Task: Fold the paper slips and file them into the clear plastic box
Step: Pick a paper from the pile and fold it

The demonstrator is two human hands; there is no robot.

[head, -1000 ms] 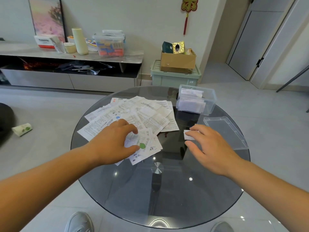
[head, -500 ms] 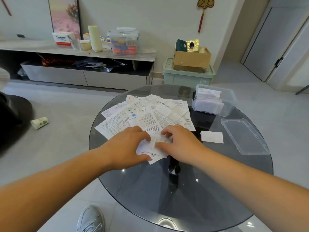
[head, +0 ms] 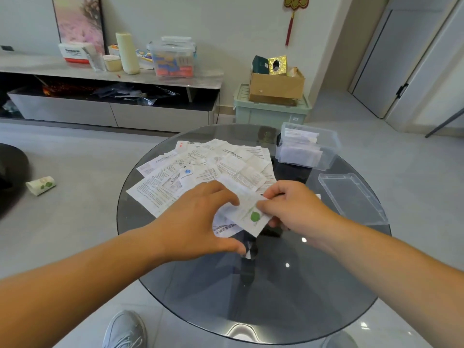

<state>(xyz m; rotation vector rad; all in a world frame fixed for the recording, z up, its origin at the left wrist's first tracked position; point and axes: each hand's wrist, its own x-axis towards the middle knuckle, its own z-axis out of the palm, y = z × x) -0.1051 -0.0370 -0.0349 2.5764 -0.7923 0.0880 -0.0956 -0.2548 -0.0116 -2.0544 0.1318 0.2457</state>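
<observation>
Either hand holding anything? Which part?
Right hand pinches the green-marked paper slip at its right edge. Left hand touches its left edge; grip there unclear.

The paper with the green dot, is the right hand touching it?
Touching. The head view shows the right hand pinching the paper with the green dot at its right edge, fingers curled around it.

Hands: 2 – left hand [head: 198, 222], right hand [head: 298, 209]. Clear box [head: 330, 153]: 1. Lid [head: 351, 197]: 1. Table [head: 276, 297]: 1. Held slip [head: 251, 217]: 1. Loose slips [head: 200, 167]: approx 12, overlapped, count unsure.
</observation>
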